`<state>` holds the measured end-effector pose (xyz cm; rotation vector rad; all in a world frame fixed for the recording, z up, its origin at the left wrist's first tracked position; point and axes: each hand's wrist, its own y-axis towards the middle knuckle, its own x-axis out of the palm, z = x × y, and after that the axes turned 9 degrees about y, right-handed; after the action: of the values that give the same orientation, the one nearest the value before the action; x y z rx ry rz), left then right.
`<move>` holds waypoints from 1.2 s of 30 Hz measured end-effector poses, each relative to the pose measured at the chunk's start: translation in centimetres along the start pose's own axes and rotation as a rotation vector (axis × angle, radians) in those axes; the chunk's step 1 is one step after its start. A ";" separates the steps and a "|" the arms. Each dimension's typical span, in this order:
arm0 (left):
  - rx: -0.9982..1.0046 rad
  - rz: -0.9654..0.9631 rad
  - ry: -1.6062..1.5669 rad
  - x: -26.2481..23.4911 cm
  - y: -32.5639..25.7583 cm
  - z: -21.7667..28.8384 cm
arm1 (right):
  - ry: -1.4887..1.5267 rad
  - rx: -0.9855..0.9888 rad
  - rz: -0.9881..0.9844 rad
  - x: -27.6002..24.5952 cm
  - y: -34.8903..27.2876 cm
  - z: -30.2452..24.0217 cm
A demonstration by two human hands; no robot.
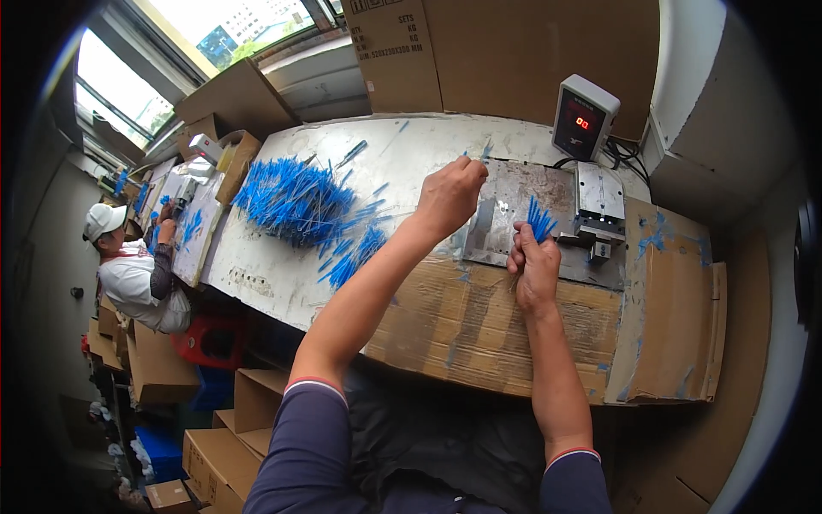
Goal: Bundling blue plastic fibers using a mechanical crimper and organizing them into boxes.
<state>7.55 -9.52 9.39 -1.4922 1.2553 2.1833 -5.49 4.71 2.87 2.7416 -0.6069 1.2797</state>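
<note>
- Right hand: we see its fingers clasping a bundle of blue strips, tips fanned above the fingers, just left of the metal block.
- Left hand: near the metal plate, fingers bunched; we cannot tell whether they close on anything.
- Loose pile of strips: on the bench, well left of the left fingers.
- Step, we judge: handling strips beside the block.
- Next move, we judge, calls for a fine left pinch, bundle kept steady.

both hands curled; slightly apart
</note>
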 end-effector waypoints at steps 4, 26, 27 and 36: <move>-0.291 -0.201 0.174 3.9 -0.6 -5.6 | 0.018 0.007 -0.001 0.6 0.1 0.7; -0.400 -0.296 0.283 7.1 1.1 -7.1 | -0.002 -0.054 0.007 -0.7 0.9 1.2; -0.343 -0.343 0.356 7.5 1.4 -7.2 | -0.010 -0.043 -0.014 -0.5 0.9 1.2; -0.388 -0.133 -0.017 6.2 -1.8 -2.7 | -0.043 -0.188 0.074 -0.6 1.1 1.3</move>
<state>7.52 -12.15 2.90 -1.6310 0.7269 2.4385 -5.30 3.64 1.41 2.6215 -0.7953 1.1169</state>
